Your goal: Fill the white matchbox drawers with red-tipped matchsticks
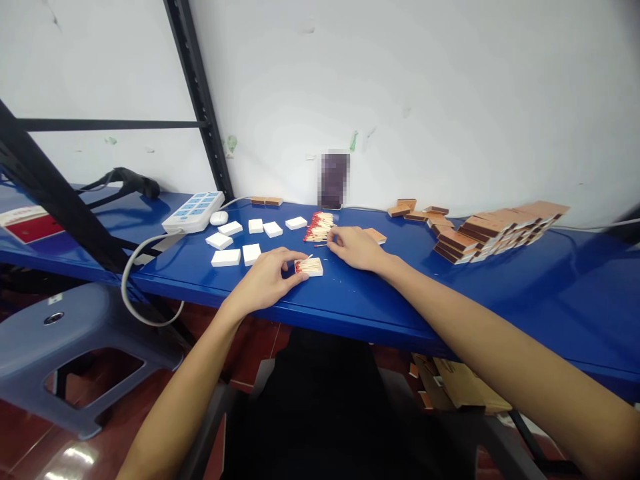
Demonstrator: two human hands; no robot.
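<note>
My left hand (270,275) rests on the blue shelf (350,300), its fingers closed round the left end of a small white tray of red-tipped matches (310,267). My right hand (354,247) lies just behind it, fingers curled and pinching one loose match (321,245) beside the pile of red-tipped matches (319,227). Several white inner trays (235,243) lie to the left of my hands.
Rows of brown matchbox sleeves (493,233) are stacked at the right, with loose ones (415,210) behind. A white power strip (194,211) with its cable sits at the left by a black diagonal frame bar (55,193). A grey plastic stool (65,347) stands below left.
</note>
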